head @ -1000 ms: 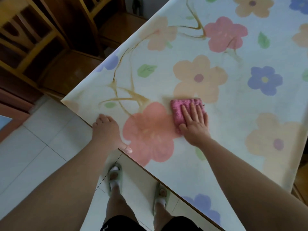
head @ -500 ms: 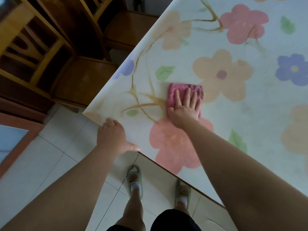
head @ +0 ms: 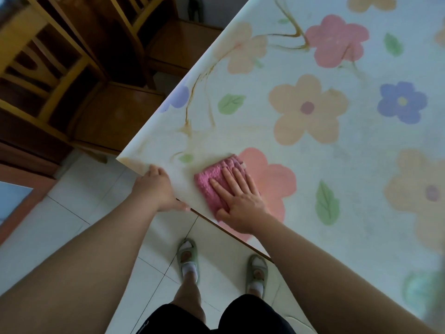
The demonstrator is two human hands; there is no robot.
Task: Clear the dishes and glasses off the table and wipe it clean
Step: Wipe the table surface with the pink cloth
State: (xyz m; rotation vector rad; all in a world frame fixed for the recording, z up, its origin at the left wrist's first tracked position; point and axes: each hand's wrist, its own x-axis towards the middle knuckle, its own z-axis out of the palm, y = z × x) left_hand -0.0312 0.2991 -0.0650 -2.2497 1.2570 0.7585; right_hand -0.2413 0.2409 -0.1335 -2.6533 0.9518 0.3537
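Note:
The table (head: 349,145) wears a pale cloth printed with big pink, orange and blue flowers. A folded pink cloth (head: 212,182) lies flat on it close to the near edge, by the left corner. My right hand (head: 238,196) presses down on the pink cloth with fingers spread flat. My left hand (head: 156,186) grips the near edge of the table just left of the cloth, thumb under the rim. Brownish streaks (head: 192,112) mark the tablecloth above the pink cloth. No dishes or glasses show on the visible part.
Two wooden chairs (head: 79,75) stand to the left of the table, seats toward it. White floor tiles (head: 84,208) lie below, with my two feet in green slippers (head: 187,259) near the table edge.
My right hand has dragged the pink cloth back toward the near edge and left corner, smearing out the streak near there. My left hand stays on the table edge.

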